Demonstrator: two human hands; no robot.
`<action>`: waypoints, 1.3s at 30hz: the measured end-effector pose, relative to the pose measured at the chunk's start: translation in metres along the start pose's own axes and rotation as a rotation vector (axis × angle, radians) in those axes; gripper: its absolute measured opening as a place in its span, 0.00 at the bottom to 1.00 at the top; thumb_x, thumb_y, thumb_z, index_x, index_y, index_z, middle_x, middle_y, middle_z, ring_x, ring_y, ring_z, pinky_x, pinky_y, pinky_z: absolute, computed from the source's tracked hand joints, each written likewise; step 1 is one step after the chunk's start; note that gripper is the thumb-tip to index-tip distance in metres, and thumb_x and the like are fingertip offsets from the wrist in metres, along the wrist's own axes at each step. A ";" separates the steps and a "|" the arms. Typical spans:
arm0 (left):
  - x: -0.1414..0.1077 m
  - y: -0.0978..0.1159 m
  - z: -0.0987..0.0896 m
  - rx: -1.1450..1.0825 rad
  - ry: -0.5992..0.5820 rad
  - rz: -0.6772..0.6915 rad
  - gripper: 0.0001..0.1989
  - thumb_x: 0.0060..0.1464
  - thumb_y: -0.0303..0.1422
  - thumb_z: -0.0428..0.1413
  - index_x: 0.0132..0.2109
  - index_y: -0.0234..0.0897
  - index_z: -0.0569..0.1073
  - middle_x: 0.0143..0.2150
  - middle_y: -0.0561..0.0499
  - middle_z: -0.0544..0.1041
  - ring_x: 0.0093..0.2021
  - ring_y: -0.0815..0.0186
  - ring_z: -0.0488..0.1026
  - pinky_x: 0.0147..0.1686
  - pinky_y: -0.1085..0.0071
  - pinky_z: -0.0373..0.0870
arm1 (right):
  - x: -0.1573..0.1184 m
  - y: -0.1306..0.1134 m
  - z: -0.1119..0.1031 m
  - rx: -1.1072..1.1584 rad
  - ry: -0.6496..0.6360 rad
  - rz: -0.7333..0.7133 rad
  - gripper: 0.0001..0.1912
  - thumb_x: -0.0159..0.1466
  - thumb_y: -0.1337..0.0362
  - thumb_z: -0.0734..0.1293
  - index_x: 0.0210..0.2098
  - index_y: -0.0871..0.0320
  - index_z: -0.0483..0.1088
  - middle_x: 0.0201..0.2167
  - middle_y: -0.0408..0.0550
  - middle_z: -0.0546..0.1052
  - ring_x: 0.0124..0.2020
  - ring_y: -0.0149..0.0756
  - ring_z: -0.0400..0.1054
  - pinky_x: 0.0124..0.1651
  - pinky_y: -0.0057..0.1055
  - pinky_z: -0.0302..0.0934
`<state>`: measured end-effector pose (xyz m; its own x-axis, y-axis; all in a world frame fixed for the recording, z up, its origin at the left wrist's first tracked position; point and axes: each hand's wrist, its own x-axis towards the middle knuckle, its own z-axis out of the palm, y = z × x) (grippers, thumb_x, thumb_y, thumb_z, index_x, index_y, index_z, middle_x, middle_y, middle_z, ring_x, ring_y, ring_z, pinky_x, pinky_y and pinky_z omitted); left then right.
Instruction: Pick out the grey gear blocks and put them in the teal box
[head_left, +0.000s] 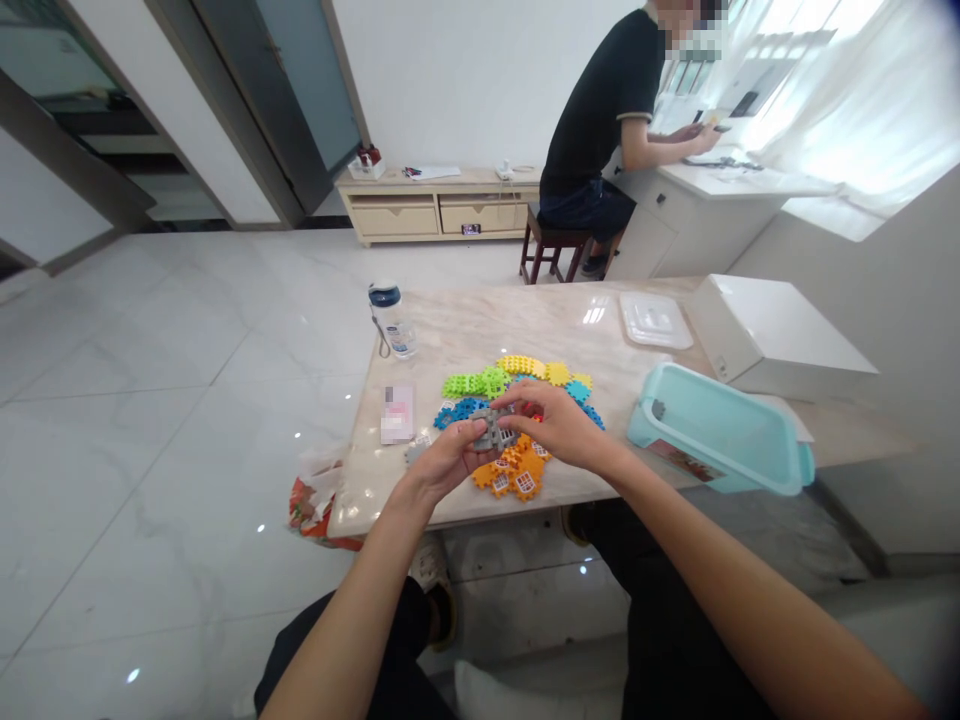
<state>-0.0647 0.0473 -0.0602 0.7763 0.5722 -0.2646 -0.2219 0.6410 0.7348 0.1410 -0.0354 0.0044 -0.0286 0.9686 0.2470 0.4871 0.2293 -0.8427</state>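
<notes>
Between my two hands, above the table's front part, are grey plastic building pieces (495,430) with toothed edges and a window lattice. My left hand (452,450) is closed on them from the left, thumb on top. With its fingertips my right hand (551,420) grips their right side. Orange pieces (517,475), some with white window inserts, lie just below my hands. Behind are rows of green pieces (476,382), yellow pieces (529,365) and blue pieces (459,412). A little red shows behind my right fingers, mostly hidden.
A teal plastic bin (720,425) holding a small grey piece stands right, near a clear lid (655,320) and a white box (780,325). Left are a water bottle (394,325) and a pink card (397,413). Another person (600,110) sits at a far counter.
</notes>
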 end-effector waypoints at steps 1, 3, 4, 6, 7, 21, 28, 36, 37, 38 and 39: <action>0.000 -0.001 0.000 -0.004 0.008 0.002 0.24 0.49 0.43 0.78 0.49 0.36 0.84 0.48 0.44 0.86 0.44 0.61 0.83 0.45 0.67 0.81 | 0.000 -0.001 0.002 -0.006 0.009 0.007 0.10 0.71 0.63 0.74 0.50 0.54 0.83 0.48 0.50 0.83 0.46 0.36 0.76 0.48 0.33 0.71; 0.001 -0.002 -0.001 -0.010 0.007 0.003 0.24 0.51 0.43 0.77 0.51 0.36 0.84 0.49 0.43 0.86 0.46 0.59 0.83 0.46 0.67 0.81 | 0.000 -0.004 0.007 -0.026 0.033 0.015 0.10 0.70 0.64 0.74 0.51 0.54 0.82 0.48 0.50 0.82 0.45 0.35 0.75 0.47 0.33 0.70; 0.001 -0.002 -0.001 -0.011 0.005 0.005 0.25 0.51 0.43 0.77 0.52 0.36 0.84 0.50 0.42 0.86 0.47 0.58 0.84 0.46 0.67 0.81 | 0.000 -0.005 0.008 -0.039 0.038 0.016 0.10 0.70 0.64 0.74 0.51 0.55 0.82 0.47 0.49 0.82 0.44 0.35 0.75 0.47 0.32 0.70; 0.001 -0.002 -0.001 -0.008 0.011 0.012 0.25 0.51 0.44 0.77 0.52 0.36 0.84 0.51 0.42 0.86 0.47 0.58 0.84 0.47 0.66 0.80 | 0.001 -0.007 0.011 -0.063 0.041 0.012 0.08 0.71 0.65 0.74 0.50 0.55 0.82 0.47 0.49 0.82 0.43 0.34 0.75 0.48 0.33 0.70; 0.001 -0.003 0.000 -0.007 0.020 0.021 0.25 0.50 0.44 0.77 0.51 0.36 0.84 0.50 0.42 0.86 0.47 0.58 0.83 0.46 0.66 0.80 | 0.001 -0.008 0.011 -0.073 0.041 0.008 0.08 0.71 0.65 0.73 0.49 0.55 0.82 0.47 0.49 0.82 0.44 0.34 0.75 0.50 0.33 0.70; 0.002 -0.002 0.006 -0.036 0.076 0.096 0.23 0.48 0.43 0.78 0.46 0.36 0.85 0.47 0.45 0.87 0.44 0.60 0.83 0.45 0.66 0.81 | 0.000 -0.013 0.018 -0.160 0.089 0.005 0.07 0.75 0.64 0.70 0.50 0.56 0.79 0.50 0.51 0.82 0.54 0.40 0.75 0.61 0.39 0.68; 0.005 0.001 -0.002 -0.037 0.159 0.097 0.20 0.48 0.41 0.77 0.44 0.35 0.85 0.44 0.47 0.86 0.40 0.63 0.81 0.43 0.68 0.79 | -0.006 -0.013 0.007 -0.227 0.013 -0.041 0.24 0.73 0.54 0.74 0.65 0.53 0.73 0.63 0.55 0.78 0.67 0.45 0.71 0.72 0.47 0.64; 0.002 -0.004 0.005 0.028 0.013 0.069 0.24 0.47 0.45 0.77 0.44 0.32 0.84 0.42 0.44 0.85 0.42 0.58 0.82 0.44 0.66 0.79 | -0.005 0.004 0.017 -0.276 -0.169 -0.117 0.33 0.67 0.60 0.78 0.69 0.54 0.70 0.65 0.58 0.77 0.66 0.50 0.74 0.68 0.48 0.68; 0.002 -0.004 0.005 0.030 0.025 0.075 0.25 0.47 0.45 0.78 0.44 0.32 0.84 0.42 0.43 0.86 0.42 0.58 0.82 0.45 0.66 0.79 | -0.004 0.004 0.018 -0.272 -0.165 -0.130 0.33 0.67 0.60 0.78 0.69 0.55 0.71 0.64 0.58 0.78 0.65 0.50 0.75 0.68 0.47 0.69; 0.002 -0.004 0.004 0.030 0.038 0.081 0.25 0.46 0.45 0.78 0.44 0.32 0.84 0.43 0.43 0.86 0.42 0.59 0.82 0.45 0.66 0.79 | -0.003 0.004 0.019 -0.266 -0.161 -0.150 0.33 0.67 0.60 0.79 0.69 0.55 0.71 0.64 0.58 0.78 0.64 0.50 0.75 0.67 0.47 0.69; 0.001 -0.004 0.004 0.029 0.047 0.085 0.26 0.45 0.45 0.78 0.44 0.32 0.85 0.42 0.43 0.86 0.42 0.59 0.82 0.44 0.67 0.79 | -0.002 0.004 0.019 -0.259 -0.156 -0.173 0.34 0.66 0.60 0.79 0.69 0.54 0.70 0.64 0.58 0.78 0.64 0.50 0.75 0.68 0.47 0.69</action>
<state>-0.0605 0.0436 -0.0613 0.7265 0.6479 -0.2291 -0.2679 0.5740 0.7738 0.1261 -0.0348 -0.0086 -0.2534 0.9253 0.2823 0.6684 0.3784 -0.6404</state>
